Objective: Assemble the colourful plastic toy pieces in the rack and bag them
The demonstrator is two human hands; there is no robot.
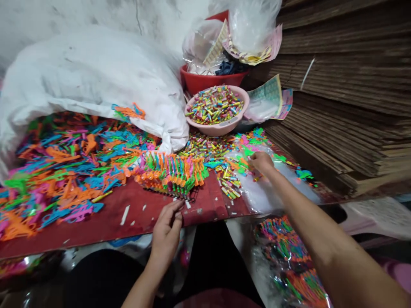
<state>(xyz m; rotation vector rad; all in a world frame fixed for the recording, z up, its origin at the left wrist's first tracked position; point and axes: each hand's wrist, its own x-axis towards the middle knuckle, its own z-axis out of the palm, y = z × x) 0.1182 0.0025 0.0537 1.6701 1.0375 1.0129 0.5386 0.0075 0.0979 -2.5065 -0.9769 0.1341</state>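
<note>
Beside the front table edge, my left hand (167, 222) has its fingers loosely bent and thumb apart, with fingertips by the lower edge of a wire rack (193, 195). Orange, green, blue and pink plastic toy pieces (170, 169) stand in tight rows on that rack. My right hand (262, 161) reaches to the far right, over bright green and orange plastic pieces (239, 164) lying by clear plastic bags (272, 190). Its fingers are drawn together; anything between them is too small to make out. Short striped tubes (229, 182) lie between rack and bags.
A white sack (96, 72) spills a large heap of toy pieces (73, 171) at left. Behind the tubes stand a pink bowl (218, 128) full of them and a red basin (205, 83). Stacked cardboard (337, 111) rises at right. Bagged toys (285, 244) lie below the table (105, 222).
</note>
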